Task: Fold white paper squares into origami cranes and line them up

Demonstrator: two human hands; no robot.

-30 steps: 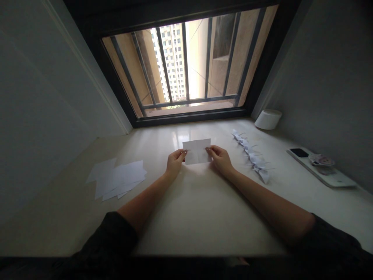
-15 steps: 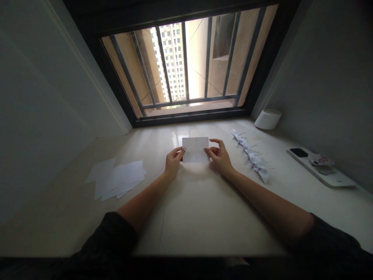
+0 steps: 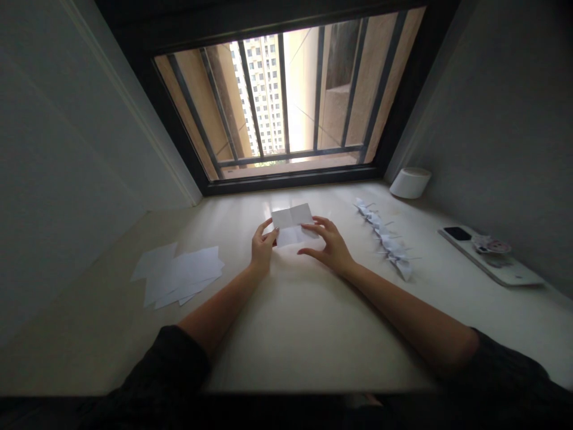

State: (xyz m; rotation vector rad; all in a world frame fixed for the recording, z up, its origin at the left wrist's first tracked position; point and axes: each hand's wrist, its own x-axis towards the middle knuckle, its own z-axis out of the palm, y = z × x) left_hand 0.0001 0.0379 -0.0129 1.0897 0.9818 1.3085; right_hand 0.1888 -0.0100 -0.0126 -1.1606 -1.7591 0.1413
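Note:
A small white creased sheet of paper (image 3: 290,221) is held up just above the pale sill (image 3: 304,322), below the barred window. My left hand (image 3: 263,246) pinches its left edge between thumb and fingers. My right hand (image 3: 326,243) has its fingers spread, with the fingertips resting on the sheet's right side and the thumb reaching under its lower edge. The paper shows a vertical crease and is bent along a horizontal fold.
A loose pile of white sheets (image 3: 179,276) lies at the left. A row of several folded paper figures (image 3: 385,242) runs along the right. Farther right lie a phone on a white slab (image 3: 487,254) and a white round container (image 3: 410,182) in the corner.
The sheet was held at both edges as a flat folded rectangle; now it is shifted slightly left and opening, and my right hand has let go of the edge and spread over it.

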